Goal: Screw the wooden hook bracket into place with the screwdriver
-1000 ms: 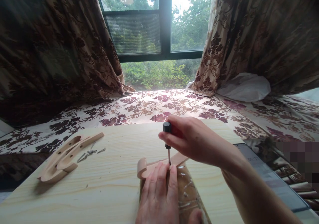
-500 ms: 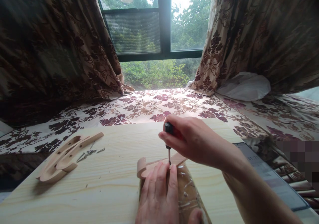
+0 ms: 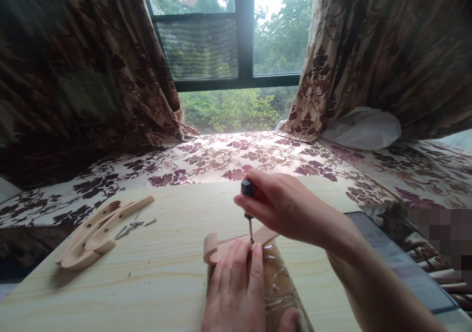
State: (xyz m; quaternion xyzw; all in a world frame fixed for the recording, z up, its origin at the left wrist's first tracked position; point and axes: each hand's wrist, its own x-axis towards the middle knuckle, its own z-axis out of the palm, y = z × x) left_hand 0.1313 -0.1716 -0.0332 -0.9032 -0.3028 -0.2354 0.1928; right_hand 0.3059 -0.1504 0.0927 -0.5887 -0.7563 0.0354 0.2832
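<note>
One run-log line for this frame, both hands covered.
right hand: grips screwdriver, tip down at curved wooden piece | left hand: flat on that piece | screws: loose on board

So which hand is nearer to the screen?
The right. The right hand grips the screwdriver, its forearm overlapping the screen in view; the left hand is farther left, pressing on the wooden piece.
</note>
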